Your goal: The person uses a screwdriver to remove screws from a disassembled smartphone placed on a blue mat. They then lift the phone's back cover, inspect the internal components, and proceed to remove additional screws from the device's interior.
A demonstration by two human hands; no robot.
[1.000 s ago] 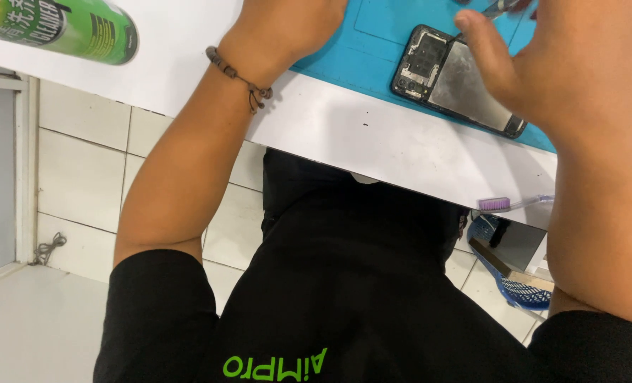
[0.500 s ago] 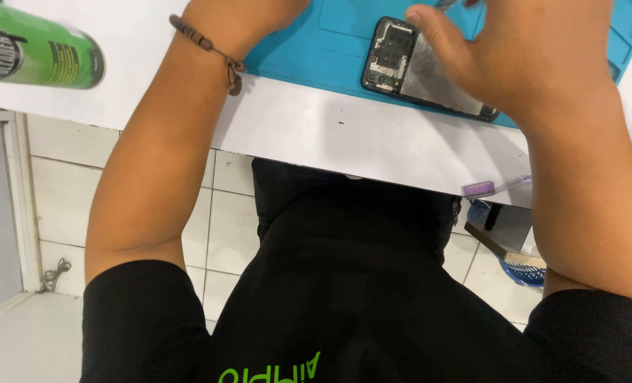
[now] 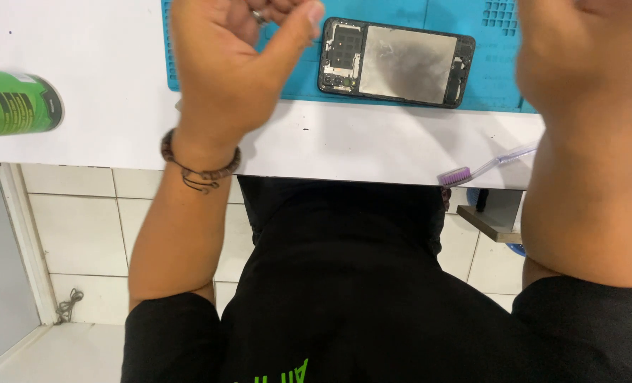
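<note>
an opened phone point(image 3: 397, 62) with its back cover off lies flat on a blue work mat point(image 3: 486, 42) near the front edge of the white counter point(image 3: 372, 145), between the two hands and touched by neither. the left hand point(image 3: 234, 64) hovers just left of it, fingers curled in loosely around something small and metallic that is too hidden to name. the right hand point(image 3: 585, 50) is raised to the right, its fingers out of frame, so i cannot tell their state. a green can point(image 3: 14, 103) lies at far left; a purple toothbrush point(image 3: 482, 169) sits at the counter's edge.
</note>
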